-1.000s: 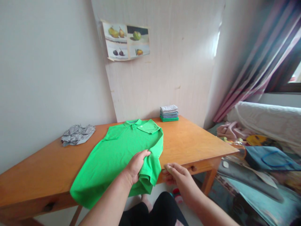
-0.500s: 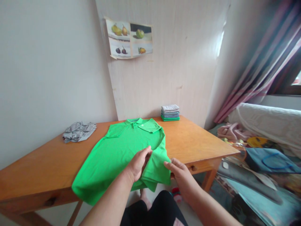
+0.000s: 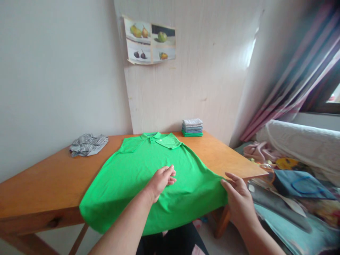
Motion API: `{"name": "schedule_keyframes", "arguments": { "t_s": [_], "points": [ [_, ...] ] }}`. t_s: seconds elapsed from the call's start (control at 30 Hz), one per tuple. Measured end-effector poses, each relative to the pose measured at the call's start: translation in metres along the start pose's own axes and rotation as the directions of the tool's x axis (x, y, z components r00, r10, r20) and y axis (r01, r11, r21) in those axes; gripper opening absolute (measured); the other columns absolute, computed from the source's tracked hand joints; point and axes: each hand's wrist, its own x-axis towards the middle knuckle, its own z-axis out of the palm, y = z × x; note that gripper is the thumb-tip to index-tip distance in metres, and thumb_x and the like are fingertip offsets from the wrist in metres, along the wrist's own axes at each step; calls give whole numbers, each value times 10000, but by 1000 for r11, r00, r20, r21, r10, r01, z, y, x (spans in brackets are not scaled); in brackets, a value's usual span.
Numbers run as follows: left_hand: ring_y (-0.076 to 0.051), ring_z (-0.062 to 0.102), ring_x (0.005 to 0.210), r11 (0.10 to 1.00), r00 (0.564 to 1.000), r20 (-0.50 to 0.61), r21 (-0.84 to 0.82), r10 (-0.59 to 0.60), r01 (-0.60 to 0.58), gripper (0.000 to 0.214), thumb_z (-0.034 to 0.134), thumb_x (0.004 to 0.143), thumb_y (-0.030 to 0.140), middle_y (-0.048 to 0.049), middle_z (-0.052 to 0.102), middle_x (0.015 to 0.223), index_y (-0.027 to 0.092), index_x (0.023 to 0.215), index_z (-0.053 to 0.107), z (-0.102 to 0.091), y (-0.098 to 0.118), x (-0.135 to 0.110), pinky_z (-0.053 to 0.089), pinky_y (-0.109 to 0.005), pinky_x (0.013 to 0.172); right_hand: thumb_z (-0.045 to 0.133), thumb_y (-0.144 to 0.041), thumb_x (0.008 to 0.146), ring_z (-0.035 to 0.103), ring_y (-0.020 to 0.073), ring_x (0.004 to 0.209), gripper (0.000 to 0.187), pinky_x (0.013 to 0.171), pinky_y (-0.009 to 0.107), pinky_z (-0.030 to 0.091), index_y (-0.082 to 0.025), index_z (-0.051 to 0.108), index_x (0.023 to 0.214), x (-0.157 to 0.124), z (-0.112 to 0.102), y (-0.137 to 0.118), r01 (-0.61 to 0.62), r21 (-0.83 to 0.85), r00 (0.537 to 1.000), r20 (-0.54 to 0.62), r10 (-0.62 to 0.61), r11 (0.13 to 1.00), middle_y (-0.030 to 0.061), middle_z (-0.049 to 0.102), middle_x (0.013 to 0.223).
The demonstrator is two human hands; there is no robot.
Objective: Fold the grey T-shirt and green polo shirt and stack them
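A bright green polo shirt point(image 3: 148, 166) lies spread with its collar at the far side and its lower part hanging over the table's near edge. Both short sleeves are turned inward onto the body. My right hand point(image 3: 240, 198) pinches the right corner of the hem and holds it out past the table edge. Just over the middle of the shirt is my left hand point(image 3: 160, 182), its fingers loosely bent and nothing between them. Whether it brushes the fabric I cannot tell.
The wooden table point(image 3: 53, 180) carries a stack of folded clothes point(image 3: 192, 127) at the back and a crumpled striped garment point(image 3: 89, 144) at the left. To the right is a bed point(image 3: 313, 141) heaped with items. Fruit pictures point(image 3: 150, 42) hang on the wall.
My right hand has moved to the right, drawing out the shirt's right side, which was folded inward before. My left hand has let go of the fabric.
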Motion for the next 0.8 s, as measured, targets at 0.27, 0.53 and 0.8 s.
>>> {"name": "schedule_keyframes", "arguments": {
  "t_s": [0.27, 0.53, 0.8],
  "points": [
    [-165, 623, 881, 996, 999, 29, 89, 19, -21, 467, 605, 825, 610, -68, 644, 967, 150, 905, 602, 1, -3, -1, 484, -300, 824, 681, -498, 740, 658, 228, 889, 460, 784, 329, 507, -173, 638, 1064, 28, -26, 10, 182, -407, 966, -95, -239, 895, 68, 700, 949],
    [-186, 641, 880, 923, 974, 3, 319, 226, -216, 387, 531, 884, 544, -55, 690, 901, 172, 950, 619, -21, 5, -4, 494, -306, 819, 497, -500, 905, 673, 240, 976, 370, 838, 349, 521, -210, 659, 1068, 35, 26, 2, 474, -559, 873, 400, -280, 680, 85, 721, 1042],
    [-307, 524, 1288, 262, 929, -100, 965, 355, 4, 487, 436, 940, 475, -184, 587, 1366, 153, 1252, 625, -113, 5, -18, 360, -441, 1094, 376, -546, 968, 385, 286, 1416, 575, 1163, 453, 322, -165, 570, 1352, 60, 62, 25, 710, -658, 692, 719, -71, 252, 129, 522, 1455]
  ]
}}
